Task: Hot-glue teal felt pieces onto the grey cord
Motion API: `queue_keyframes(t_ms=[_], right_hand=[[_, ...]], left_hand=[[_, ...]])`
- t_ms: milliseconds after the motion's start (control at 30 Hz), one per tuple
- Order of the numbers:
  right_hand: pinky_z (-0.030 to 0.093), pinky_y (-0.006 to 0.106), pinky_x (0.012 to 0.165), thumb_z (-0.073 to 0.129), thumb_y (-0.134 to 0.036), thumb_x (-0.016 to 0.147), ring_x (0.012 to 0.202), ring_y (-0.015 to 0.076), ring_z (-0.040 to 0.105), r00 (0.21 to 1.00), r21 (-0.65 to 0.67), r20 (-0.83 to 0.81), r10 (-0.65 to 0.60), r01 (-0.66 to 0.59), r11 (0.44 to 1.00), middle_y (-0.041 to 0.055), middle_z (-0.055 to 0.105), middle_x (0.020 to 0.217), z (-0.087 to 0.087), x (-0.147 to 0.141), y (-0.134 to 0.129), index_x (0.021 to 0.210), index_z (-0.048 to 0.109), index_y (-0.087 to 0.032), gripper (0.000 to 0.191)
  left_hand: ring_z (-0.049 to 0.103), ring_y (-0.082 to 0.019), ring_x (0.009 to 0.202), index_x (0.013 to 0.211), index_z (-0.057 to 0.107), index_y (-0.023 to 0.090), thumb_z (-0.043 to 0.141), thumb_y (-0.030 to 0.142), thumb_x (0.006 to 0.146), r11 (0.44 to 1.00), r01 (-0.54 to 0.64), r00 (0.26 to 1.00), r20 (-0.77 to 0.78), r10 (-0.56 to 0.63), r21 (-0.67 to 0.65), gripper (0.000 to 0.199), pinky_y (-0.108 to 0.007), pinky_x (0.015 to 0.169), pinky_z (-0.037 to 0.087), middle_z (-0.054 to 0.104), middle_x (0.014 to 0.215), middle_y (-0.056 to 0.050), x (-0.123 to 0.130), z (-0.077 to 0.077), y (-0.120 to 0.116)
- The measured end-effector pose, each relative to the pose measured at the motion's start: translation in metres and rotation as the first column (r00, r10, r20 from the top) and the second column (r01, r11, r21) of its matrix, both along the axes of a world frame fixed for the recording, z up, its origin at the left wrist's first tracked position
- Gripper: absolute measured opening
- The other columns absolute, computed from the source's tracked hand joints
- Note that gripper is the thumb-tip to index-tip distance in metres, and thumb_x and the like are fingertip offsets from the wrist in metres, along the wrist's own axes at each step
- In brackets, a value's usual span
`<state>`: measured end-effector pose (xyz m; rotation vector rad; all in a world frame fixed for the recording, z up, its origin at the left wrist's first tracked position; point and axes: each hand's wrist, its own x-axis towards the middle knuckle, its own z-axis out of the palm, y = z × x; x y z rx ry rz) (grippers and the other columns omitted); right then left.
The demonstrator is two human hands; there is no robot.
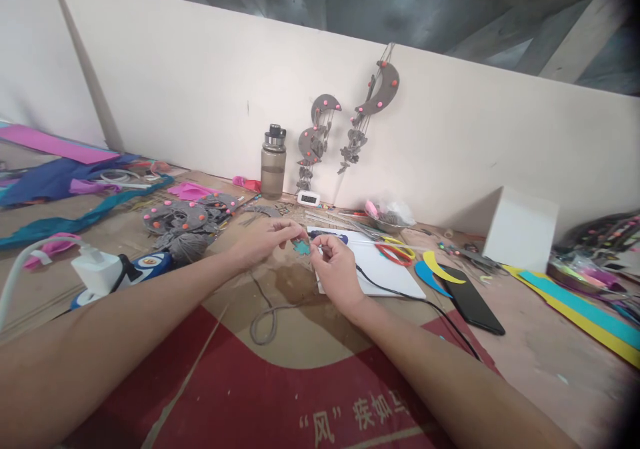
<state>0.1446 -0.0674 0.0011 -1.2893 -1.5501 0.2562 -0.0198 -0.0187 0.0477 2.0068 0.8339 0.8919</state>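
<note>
Through the head camera I view a small, flat, teal piece with a scalloped outline [301, 248], situated between the two hands above a brown-and-red printed cardboard surface [320, 362]. It lies directly below the fingertips of the left hand [273, 237], which are clamped on its upper edge. The right hand [336, 266] sits at the piece's right side, thumb and index finger bent toward each other; I cannot tell whether they grip its margin or merely adjoin it. Nearer to me than both hands, a grey cord [264, 326] lies in a loop on the cardboard. A stack of white paper [380, 289] lies partly behind the right hand, and a thin black cable [417, 296] runs from near that hand toward the lower right. Further right, a yellow paper crescent [443, 267] partly overlaps a black smartphone [475, 306].
</note>
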Motion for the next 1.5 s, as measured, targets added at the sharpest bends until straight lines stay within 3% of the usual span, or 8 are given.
queue_keyframes(t_ms=[100,233,400,1133,1233,1400,1500], right_hand=[[0.032,0.021,0.055,0.049,-0.022,0.076,0.058,0.0096,0.041,1.000,-0.001,-0.003,-0.010,0.010,1.000,-0.0032,0.052,0.067,0.001,0.001,0.001,0.076,0.056,-0.020,0.007],[0.032,0.021,0.055,0.049,-0.023,0.076,0.058,0.0097,0.041,1.000,-0.004,0.018,-0.011,0.011,1.000,-0.0029,0.053,0.068,0.003,0.001,0.000,0.076,0.056,-0.020,0.007],[0.032,0.021,0.055,0.049,-0.023,0.077,0.059,0.0098,0.042,1.000,0.002,0.023,-0.005,0.005,1.000,-0.0023,0.054,0.070,0.003,0.000,0.000,0.076,0.056,-0.020,0.008],[0.033,0.021,0.055,0.048,-0.026,0.077,0.057,0.0100,0.042,0.999,-0.017,0.046,-0.008,0.009,1.000,-0.0025,0.054,0.067,0.001,0.000,0.001,0.077,0.057,-0.019,0.011],[0.034,0.022,0.055,0.048,-0.026,0.077,0.057,0.0102,0.043,0.999,-0.018,0.048,-0.015,0.015,1.000,-0.0022,0.054,0.066,0.001,0.000,0.001,0.076,0.057,-0.019,0.011],[0.035,0.021,0.056,0.047,-0.026,0.077,0.057,0.0099,0.043,1.000,-0.051,0.000,-0.006,0.006,0.999,-0.0024,0.055,0.067,0.000,0.001,0.003,0.076,0.057,-0.019,0.012],[0.036,0.021,0.057,0.048,-0.028,0.077,0.058,0.0102,0.045,1.000,-0.067,-0.027,-0.004,0.002,0.998,-0.0022,0.056,0.067,0.000,0.002,0.005,0.076,0.057,-0.019,0.013]], left_hand=[[0.052,-0.011,0.065,0.084,0.069,0.016,0.052,0.037,0.078,0.999,0.039,0.998,-0.053,-0.037,0.031,0.028,-0.021,0.058,0.037,0.063,0.075,0.000,0.000,0.004,-0.003],[0.057,-0.013,0.072,0.087,0.068,0.015,0.056,0.033,0.074,0.997,0.062,0.997,-0.049,-0.060,0.053,0.025,-0.021,0.065,0.041,0.067,0.080,-0.001,0.003,-0.008,0.005],[0.059,-0.014,0.070,0.087,0.067,0.014,0.057,0.033,0.072,0.997,0.044,0.997,-0.067,-0.040,0.060,0.026,-0.021,0.063,0.043,0.067,0.078,-0.002,0.005,-0.016,0.009],[0.049,-0.010,0.056,0.075,0.065,0.015,0.057,0.032,0.068,0.992,-0.047,0.992,-0.115,0.061,0.120,0.020,-0.019,0.053,0.037,0.062,0.065,0.001,0.008,-0.010,0.000],[0.050,-0.010,0.057,0.076,0.066,0.016,0.057,0.032,0.068,0.997,-0.024,0.995,-0.091,0.030,0.067,0.020,-0.019,0.054,0.038,0.062,0.066,0.001,0.007,-0.011,0.002],[0.051,-0.010,0.053,0.080,0.069,0.018,0.057,0.035,0.070,0.971,0.071,0.997,0.024,-0.068,-0.230,0.023,-0.020,0.049,0.039,0.062,0.069,0.000,0.005,-0.011,0.005],[0.050,-0.009,0.055,0.080,0.070,0.018,0.060,0.036,0.069,0.960,0.082,0.996,0.050,-0.071,-0.269,0.023,-0.020,0.051,0.041,0.063,0.072,-0.001,0.005,-0.010,0.006]])
